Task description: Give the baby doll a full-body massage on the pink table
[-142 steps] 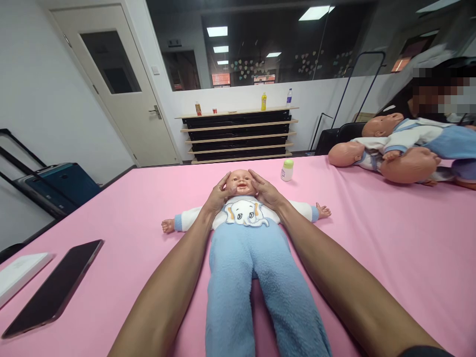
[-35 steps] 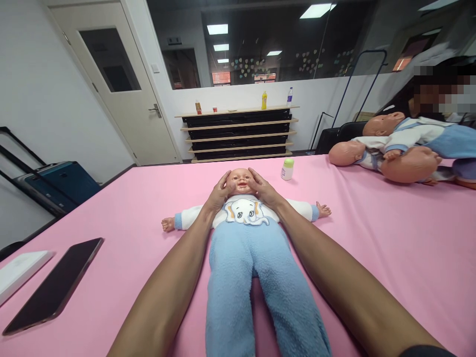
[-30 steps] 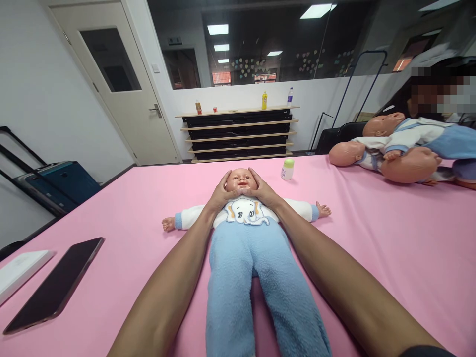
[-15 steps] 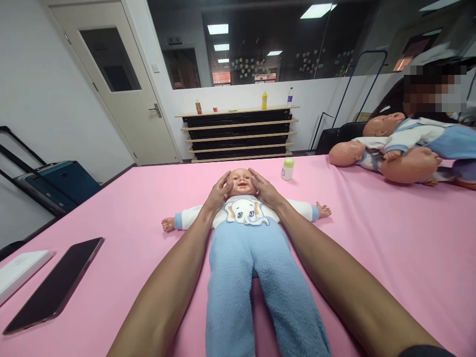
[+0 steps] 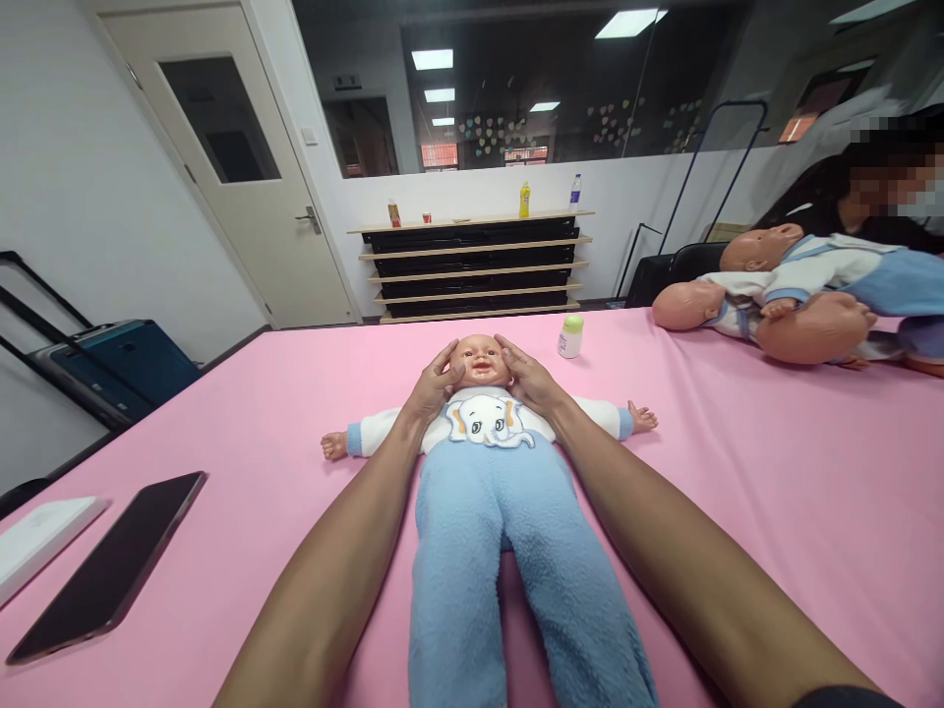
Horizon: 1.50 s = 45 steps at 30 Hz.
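A baby doll (image 5: 479,477) lies on its back on the pink-covered table (image 5: 737,472), its arms spread wide. It wears a fuzzy white and light blue suit with an elephant on the chest. My left hand (image 5: 434,382) cups one side of its head, the thumb on the cheek. On the opposite side my right hand (image 5: 532,379) cups the head too, its fingers along the temple. Parts of the fingers are hidden behind the head. Beyond my right hand stands a small white bottle (image 5: 570,338) with a green cap.
Several dolls (image 5: 803,295) lie piled at the right, with a person (image 5: 877,187) behind them. On the left are a dark phone or tablet (image 5: 110,565) and a white box (image 5: 44,541). A shelf (image 5: 472,246) with bottles stands against the far wall.
The doll's head has shifted very slightly to the right between my hands. My hands stay on its sides. The person at the right has leaned away to the right.
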### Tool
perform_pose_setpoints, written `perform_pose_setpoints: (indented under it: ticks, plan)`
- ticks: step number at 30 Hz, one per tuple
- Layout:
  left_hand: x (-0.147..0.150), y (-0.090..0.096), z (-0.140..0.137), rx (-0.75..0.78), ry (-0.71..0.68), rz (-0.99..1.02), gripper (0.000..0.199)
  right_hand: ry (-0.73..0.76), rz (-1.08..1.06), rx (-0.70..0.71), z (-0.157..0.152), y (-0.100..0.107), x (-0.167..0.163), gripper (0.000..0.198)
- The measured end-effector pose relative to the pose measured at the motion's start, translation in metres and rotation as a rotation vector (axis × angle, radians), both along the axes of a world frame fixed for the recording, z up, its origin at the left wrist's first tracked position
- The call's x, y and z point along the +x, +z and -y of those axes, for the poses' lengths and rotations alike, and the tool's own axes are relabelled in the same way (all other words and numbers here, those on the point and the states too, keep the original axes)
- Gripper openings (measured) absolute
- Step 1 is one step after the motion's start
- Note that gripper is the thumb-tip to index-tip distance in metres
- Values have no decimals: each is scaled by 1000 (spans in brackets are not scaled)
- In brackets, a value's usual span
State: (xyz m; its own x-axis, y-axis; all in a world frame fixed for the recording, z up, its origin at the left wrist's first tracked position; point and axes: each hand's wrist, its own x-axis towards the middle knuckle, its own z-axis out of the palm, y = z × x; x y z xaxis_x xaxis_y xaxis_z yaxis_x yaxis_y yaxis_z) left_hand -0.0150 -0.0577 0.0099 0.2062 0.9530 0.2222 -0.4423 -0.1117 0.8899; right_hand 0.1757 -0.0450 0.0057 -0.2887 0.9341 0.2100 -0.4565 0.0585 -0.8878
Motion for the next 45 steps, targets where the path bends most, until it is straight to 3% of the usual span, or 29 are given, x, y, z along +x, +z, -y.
perform_pose_setpoints:
  ticks: [3,7,9,14,18,21,26,30,33,36,40,42,45]
  plan:
    - [2,1,2,12,24,-40,81,13,27,23,3,1,-1,70]
    - [2,1,6,68,56,-163,103,11,154,102,13,8,1,97]
    - [2,2,7,72,62,-172,104,7,156,105,15,10,2,100]
    - [1,3,5,9,-10,-40,90,95,9,37,11,8,2,83]
    - [2,2,2,-42,19,25,74,23,-3,6,3,1,0,67]
    - [3,2,4,-15,20,-1,80,25,35,37,3,2,0,73]
    - [2,6,12,68,40,-178,107,7,232,147,14,9,3,103]
    - [1,6,11,60,49,-176,104,-9,198,132,16,11,3,101]
    - [-1,3,7,31,15,-112,100,66,99,74,13,9,3,97]
    - [-1,1,3,2,-24,-32,90,116,9,27,8,6,3,85]
    - [0,0,0,-27,13,-9,76,44,-24,20,1,1,1,69]
    - [1,0,1,-11,18,-38,78,12,32,52,2,1,0,70]
    - [2,3,6,48,27,-141,97,-26,215,156,9,6,2,88]
